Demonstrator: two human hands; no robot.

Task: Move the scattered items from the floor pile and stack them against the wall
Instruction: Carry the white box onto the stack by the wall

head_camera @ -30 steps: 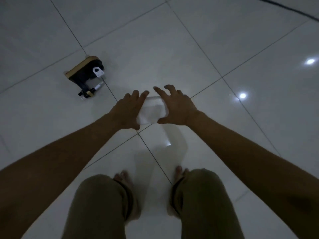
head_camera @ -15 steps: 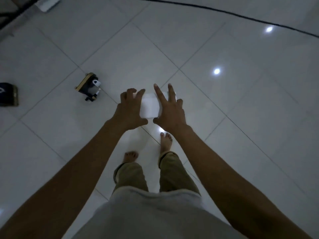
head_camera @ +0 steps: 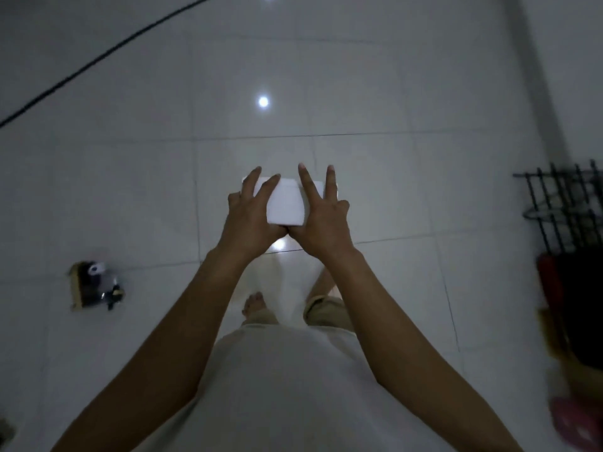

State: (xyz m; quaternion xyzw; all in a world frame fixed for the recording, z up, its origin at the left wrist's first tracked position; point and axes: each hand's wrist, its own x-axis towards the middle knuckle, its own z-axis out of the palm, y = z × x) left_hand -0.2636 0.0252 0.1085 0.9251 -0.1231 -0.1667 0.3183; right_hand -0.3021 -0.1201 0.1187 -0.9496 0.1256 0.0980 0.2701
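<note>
Both hands, left hand (head_camera: 249,220) and right hand (head_camera: 321,223), grip a white box (head_camera: 284,205) above open tiled floor (head_camera: 391,190).

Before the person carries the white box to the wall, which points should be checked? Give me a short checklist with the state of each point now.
1. White box held between left hand and right hand: ok.
2. Box lifted off the floor: ok.
3. Black cable away from the feet: ok.
4. Small dark item on the floor, apart from the feet: ok.
5. Stacking place at the wall: cannot tell.
6. Black rack at the right, out of the way: cannot tell.
</note>
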